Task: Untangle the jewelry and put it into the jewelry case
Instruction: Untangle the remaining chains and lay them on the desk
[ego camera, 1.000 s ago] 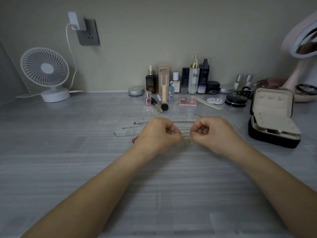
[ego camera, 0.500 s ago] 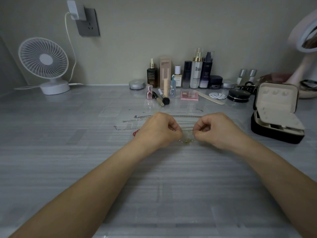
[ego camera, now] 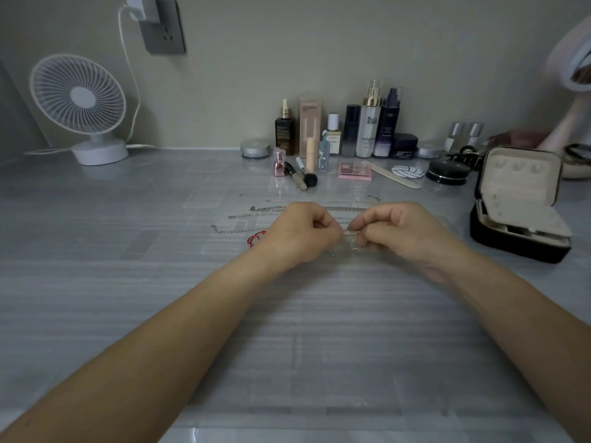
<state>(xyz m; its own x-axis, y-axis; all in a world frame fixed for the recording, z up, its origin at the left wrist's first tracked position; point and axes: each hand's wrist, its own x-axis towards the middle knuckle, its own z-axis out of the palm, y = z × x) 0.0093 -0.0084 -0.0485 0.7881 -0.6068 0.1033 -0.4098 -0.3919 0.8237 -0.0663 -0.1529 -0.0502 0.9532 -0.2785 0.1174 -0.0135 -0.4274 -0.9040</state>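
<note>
Head view shows the tangled chain [ego camera: 351,246] as a small glinting knot strung between the two grips, low over the surface [ego camera: 319,330]. Little has changed over the last second. The left hand [ego camera: 303,233] and right hand [ego camera: 406,231] have edged slightly closer together, and the right forefinger and thumb now reach toward the left knuckles, pinching a strand. Both grips are narrow, with fingers curled and pinched on the fine chain; which link each holds is too small to tell. I judge that the knot is not yet freed, so the fine picking work is still under way and this piece is not ready for storing.

Just beyond the grips, several silver chains [ego camera: 238,231] lie stretched out straight. A red cord [ego camera: 254,239] peeks out to the left of the left grip. The jewelry case [ego camera: 518,206] stands open with its lid up, well to the right of the right grip. Farther beyond, cosmetics bottles [ego camera: 367,129] line the wall.
</note>
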